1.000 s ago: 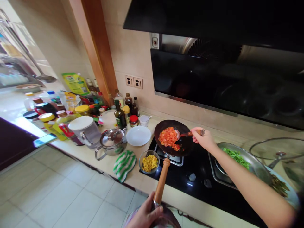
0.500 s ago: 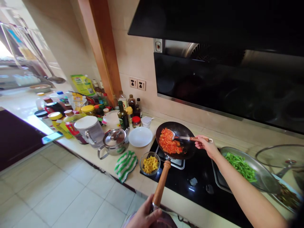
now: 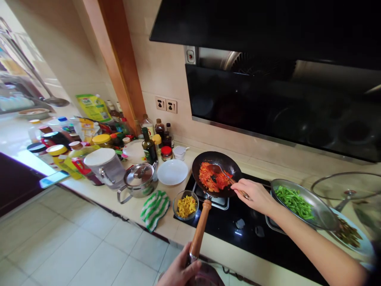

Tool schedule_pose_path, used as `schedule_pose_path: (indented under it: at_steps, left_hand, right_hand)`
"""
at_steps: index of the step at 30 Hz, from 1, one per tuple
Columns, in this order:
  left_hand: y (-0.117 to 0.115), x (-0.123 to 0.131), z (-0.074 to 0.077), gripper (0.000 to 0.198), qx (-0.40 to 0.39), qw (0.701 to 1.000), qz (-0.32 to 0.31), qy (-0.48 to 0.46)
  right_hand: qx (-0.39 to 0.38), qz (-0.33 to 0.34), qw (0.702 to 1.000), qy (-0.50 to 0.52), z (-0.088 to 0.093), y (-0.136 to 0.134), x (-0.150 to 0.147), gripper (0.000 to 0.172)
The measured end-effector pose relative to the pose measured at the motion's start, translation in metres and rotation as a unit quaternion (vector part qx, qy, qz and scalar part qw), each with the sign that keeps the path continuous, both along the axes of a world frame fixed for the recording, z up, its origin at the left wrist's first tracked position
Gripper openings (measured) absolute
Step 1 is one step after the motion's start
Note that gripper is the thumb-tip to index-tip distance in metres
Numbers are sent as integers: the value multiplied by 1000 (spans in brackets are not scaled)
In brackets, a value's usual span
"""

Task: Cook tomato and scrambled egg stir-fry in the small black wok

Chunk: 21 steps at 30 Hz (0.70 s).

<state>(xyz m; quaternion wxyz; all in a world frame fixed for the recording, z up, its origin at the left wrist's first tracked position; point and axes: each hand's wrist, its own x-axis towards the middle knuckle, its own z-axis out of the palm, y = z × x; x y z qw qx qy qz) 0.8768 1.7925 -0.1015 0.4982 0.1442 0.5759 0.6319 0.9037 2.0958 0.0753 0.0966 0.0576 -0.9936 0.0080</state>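
My left hand (image 3: 181,267) is closed around the far end of the wok's wooden handle (image 3: 200,227), low in the view. The dark wok (image 3: 236,169) rests on the left burner with chopped red tomato (image 3: 208,180) cooking in it. My right hand (image 3: 253,194) is wrapped round the wooden handle of a metal spatula (image 3: 225,173), whose head lies in the tomato. Close to the wok's left side stands a glass bowl (image 3: 175,208) of cooked yellow egg (image 3: 186,206).
Left of the wok are a white plate (image 3: 172,172), a lidded steel pot (image 3: 139,184), a green-striped cloth (image 3: 154,208) and several bottles and jars. A pan (image 3: 323,210) of green vegetables sits at right, beside a glass lid (image 3: 351,182). The range hood (image 3: 268,28) hangs above.
My right hand has moved lower and nearer the wok, and the spatula's head has turned over in the tomato. My left hand keeps its hold. The view has shifted slightly right.
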Motion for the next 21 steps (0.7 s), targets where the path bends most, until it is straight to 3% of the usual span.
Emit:
schedule_pose_path:
  at_steps: [3, 5, 11, 13, 15, 18, 21]
  left_hand:
    - [0, -1, 3, 94, -8, 1000, -22, 4]
    - [0, -1, 3, 102, -18, 999, -29, 3]
    - [-1, -1, -2, 85, -6, 1000, -14, -19]
    - [-1, 0, -3, 80, 0, 1000, -5, -26]
    - [-1, 1, -3, 79, 4, 1000, -1, -31]
    - [0, 1, -6, 80, 7, 1000, -9, -29]
    - [1, 0, -16, 86, 15, 999, -16, -30]
  right_hand:
    - [34, -17, 999, 5, -13, 20, -14, 25]
    - [49, 0, 998, -27, -6, 20, -9, 25]
    - [9, 37, 991, -125, 54, -27, 49, 23]
    - [20, 43, 989, -142, 56, -43, 55, 19]
    - [35, 35, 990, -135, 45, -46, 47, 18]
    - [5, -31, 996, -82, 31, -22, 24, 24]
    - [-84, -126, 989, -3, 37, 23, 6, 24]
